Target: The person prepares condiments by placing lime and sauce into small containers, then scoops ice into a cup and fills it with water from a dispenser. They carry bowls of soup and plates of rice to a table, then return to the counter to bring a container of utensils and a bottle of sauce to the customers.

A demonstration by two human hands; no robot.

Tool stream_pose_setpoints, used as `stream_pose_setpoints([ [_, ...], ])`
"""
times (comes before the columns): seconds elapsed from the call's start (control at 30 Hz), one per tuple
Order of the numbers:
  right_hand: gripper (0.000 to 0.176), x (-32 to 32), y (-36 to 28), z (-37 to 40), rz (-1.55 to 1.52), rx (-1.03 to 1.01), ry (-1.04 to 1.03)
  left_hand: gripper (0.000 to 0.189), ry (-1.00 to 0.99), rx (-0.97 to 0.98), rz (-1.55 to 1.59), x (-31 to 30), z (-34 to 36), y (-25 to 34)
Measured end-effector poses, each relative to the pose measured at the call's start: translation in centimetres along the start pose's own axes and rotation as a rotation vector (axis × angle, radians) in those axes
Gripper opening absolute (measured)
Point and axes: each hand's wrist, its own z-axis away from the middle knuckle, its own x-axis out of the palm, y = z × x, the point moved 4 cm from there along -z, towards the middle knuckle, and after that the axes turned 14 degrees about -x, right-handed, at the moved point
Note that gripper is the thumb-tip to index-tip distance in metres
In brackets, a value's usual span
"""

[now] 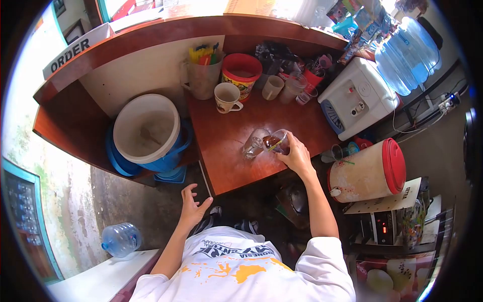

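My right hand [298, 157] is wrapped round a clear cup [279, 143] with dark reddish-brown liquid in it. The cup is tilted to the left, its rim close to a clear glass [253, 146] on the red-brown counter [226, 166]. Whether the two touch is hard to tell. My left hand [193, 207] hangs in the air below the counter's left front corner, its fingers apart and holding nothing. Behind the glass stands a white mug [228, 97] with a printed pattern.
A blue-and-white bucket [147, 128] stands left of the counter. Along the back are a pitcher [204, 78], a red-rimmed tub [241, 75] and several cups. At right are a water dispenser [354, 98] and a red-lidded drink jug [365, 171]. An empty water bottle [121, 239] lies lower left.
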Motion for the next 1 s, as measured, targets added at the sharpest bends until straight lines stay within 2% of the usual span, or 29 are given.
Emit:
stream_pose_setpoints([
  [0.43, 0.083, -0.5, -1.4, -2.5, 0.251, 0.027, -0.239, 0.068, -0.057, 0.022, -0.011, -0.3, -2.6, 1.3],
  [0.63, 0.094, 0.1, -1.2, -4.2, 0.346, -0.036, -0.333, 0.067, -0.073, 0.037, 0.001, -0.5, -3.7, 0.8],
  [0.8, 0.101, 0.2, -2.5, -6.2, 0.446, 0.012, -0.475, 0.068, -0.076, 0.034, -0.008, -0.6, -4.1, 0.8],
  [1.0, 0.103, 0.6, -3.7, -7.4, 0.468, 0.079, -0.507, 0.065, -0.111, 0.029, -0.014, 0.5, -4.7, 2.4],
])
